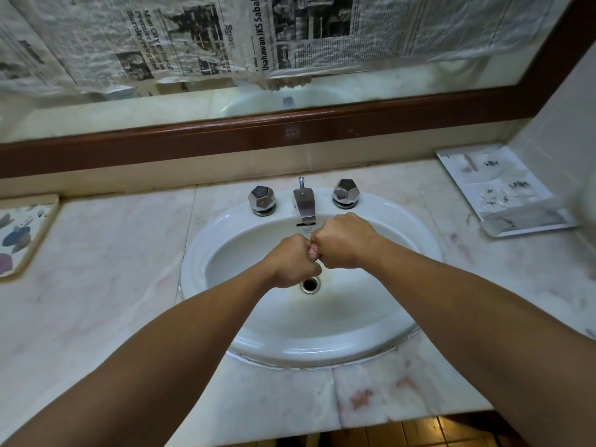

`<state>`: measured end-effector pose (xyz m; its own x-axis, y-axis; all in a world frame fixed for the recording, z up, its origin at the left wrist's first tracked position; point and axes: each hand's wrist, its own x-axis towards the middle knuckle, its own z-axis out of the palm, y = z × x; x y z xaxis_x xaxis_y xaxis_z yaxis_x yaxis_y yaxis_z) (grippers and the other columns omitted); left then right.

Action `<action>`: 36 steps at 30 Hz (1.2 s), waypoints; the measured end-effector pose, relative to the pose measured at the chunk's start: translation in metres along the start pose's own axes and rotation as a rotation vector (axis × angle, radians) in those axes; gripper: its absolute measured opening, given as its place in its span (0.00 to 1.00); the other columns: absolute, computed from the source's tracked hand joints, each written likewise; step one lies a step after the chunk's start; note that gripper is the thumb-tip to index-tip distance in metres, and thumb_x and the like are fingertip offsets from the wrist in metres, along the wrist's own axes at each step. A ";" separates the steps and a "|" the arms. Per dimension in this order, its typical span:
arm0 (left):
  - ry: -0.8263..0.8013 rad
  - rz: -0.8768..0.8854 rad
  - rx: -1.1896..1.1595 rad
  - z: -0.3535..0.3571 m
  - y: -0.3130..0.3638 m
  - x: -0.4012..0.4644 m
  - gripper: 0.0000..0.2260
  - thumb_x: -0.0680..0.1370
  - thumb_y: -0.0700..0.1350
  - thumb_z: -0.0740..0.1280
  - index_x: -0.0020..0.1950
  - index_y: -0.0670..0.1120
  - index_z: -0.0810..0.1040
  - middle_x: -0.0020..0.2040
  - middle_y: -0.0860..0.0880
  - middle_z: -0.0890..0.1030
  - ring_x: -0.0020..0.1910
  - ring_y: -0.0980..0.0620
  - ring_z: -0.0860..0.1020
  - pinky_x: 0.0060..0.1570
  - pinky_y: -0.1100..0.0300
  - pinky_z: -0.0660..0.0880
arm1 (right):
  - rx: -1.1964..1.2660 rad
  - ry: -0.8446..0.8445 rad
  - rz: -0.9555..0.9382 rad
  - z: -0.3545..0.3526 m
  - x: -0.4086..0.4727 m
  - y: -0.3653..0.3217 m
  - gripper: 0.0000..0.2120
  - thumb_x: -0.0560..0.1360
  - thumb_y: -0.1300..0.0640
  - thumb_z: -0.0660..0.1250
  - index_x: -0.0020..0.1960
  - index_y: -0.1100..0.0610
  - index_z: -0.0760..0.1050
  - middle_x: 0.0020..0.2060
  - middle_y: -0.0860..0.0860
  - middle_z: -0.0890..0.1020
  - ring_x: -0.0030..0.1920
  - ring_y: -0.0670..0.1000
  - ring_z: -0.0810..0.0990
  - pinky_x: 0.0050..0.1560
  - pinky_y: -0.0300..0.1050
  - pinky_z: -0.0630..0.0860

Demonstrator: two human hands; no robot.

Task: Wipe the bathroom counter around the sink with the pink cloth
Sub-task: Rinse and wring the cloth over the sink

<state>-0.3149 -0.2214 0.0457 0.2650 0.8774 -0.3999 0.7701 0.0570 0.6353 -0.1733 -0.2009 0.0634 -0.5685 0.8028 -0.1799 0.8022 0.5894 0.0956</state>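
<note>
We grip pink cloth (pixel 313 252) bunched between left hand (pixel 294 261) and right hand (pixel 342 241), both fists clenched on it, held over sink (pixel 400 217) basin. Likely wringing so drips hit drain (pixel 310 284), not worktop (pixel 106 269).

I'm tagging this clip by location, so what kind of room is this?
Most likely a bathroom: a white oval sink set into a marble counter, a chrome faucet with two knobs, and a wood-framed mirror partly covered with newspaper.
</note>
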 end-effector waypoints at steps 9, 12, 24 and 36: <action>0.075 0.169 0.284 -0.024 -0.003 -0.002 0.13 0.73 0.41 0.67 0.33 0.50 0.66 0.32 0.50 0.73 0.36 0.45 0.72 0.33 0.55 0.65 | 0.278 -0.137 0.113 -0.016 0.013 0.006 0.07 0.72 0.51 0.65 0.38 0.53 0.72 0.32 0.49 0.73 0.37 0.55 0.73 0.30 0.42 0.62; 0.073 0.169 0.416 -0.042 -0.011 -0.008 0.10 0.74 0.44 0.67 0.36 0.52 0.67 0.36 0.53 0.75 0.39 0.48 0.74 0.33 0.56 0.65 | 0.814 -0.147 0.147 -0.025 0.002 0.016 0.13 0.68 0.51 0.73 0.46 0.57 0.74 0.36 0.50 0.77 0.33 0.51 0.73 0.32 0.45 0.69; -0.036 -0.162 0.004 0.004 -0.087 -0.009 0.06 0.74 0.45 0.70 0.47 0.47 0.75 0.41 0.46 0.80 0.38 0.47 0.76 0.34 0.58 0.68 | 0.963 -0.200 0.428 0.088 -0.022 0.003 0.21 0.74 0.56 0.69 0.67 0.50 0.73 0.59 0.51 0.79 0.52 0.51 0.78 0.47 0.41 0.73; -0.307 -0.256 -1.135 0.001 -0.058 -0.048 0.21 0.77 0.62 0.59 0.41 0.46 0.77 0.34 0.44 0.75 0.26 0.47 0.72 0.28 0.61 0.65 | 2.021 -0.308 0.356 0.049 0.003 -0.023 0.07 0.76 0.53 0.66 0.50 0.55 0.79 0.46 0.54 0.81 0.43 0.52 0.80 0.51 0.50 0.69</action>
<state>-0.3717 -0.2673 0.0279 0.4251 0.6382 -0.6419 -0.0880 0.7349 0.6724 -0.1844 -0.2162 0.0128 -0.5079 0.6695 -0.5420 -0.0055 -0.6317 -0.7752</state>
